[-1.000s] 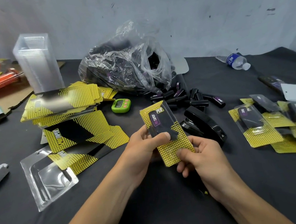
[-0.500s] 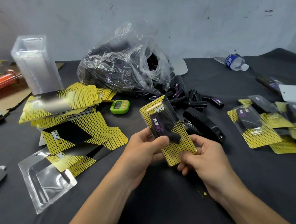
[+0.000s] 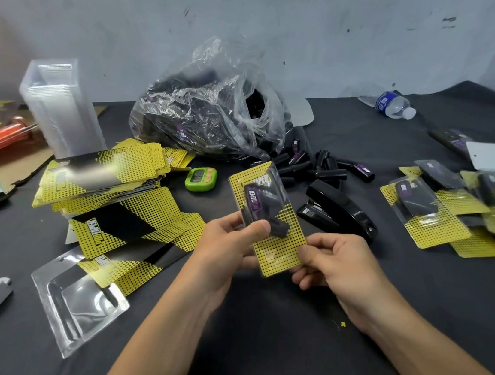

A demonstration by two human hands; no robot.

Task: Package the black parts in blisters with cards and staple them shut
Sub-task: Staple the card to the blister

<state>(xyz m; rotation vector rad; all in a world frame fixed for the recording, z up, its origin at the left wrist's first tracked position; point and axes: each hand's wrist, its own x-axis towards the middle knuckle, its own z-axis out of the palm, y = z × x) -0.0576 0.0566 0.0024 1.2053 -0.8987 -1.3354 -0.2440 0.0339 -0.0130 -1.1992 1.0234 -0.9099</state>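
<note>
Holding the blister pack (image 3: 267, 216), the left hand (image 3: 228, 246) pinches its middle, the right hand (image 3: 338, 263) its near end. The stapler (image 3: 337, 210) lies just to the right, nearer the right hand.

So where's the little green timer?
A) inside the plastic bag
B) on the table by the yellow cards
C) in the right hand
B: the green timer sits on the table beside the yellow cards, while the left hand and right hand hold only the blister pack.

both hands (image 3: 225, 246) (image 3: 341, 264) pinch blister pack (image 3: 272, 231) upright above table (image 3: 260, 343); stapler (image 3: 337, 210) just beyond.
</note>
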